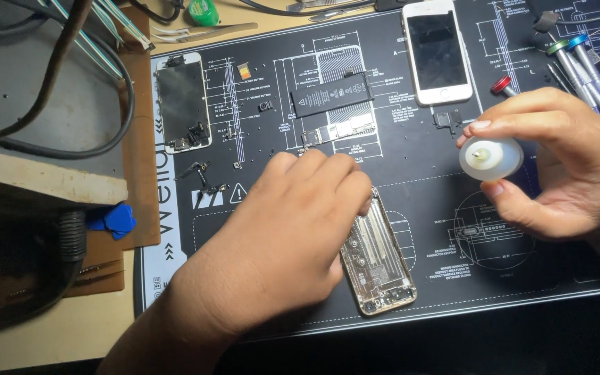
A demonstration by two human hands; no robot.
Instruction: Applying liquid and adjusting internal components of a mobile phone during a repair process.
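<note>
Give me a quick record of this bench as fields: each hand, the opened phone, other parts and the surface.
left hand: fingers resting on the top end of the opened phone shell
right hand: holds a small white round bottle, nozzle toward the camera
opened phone shell: lies flat, insides exposed
other parts: battery, detached screen, white phone face up
tools: screwdrivers at upper right
surface: black repair mat with printed diagrams
</note>
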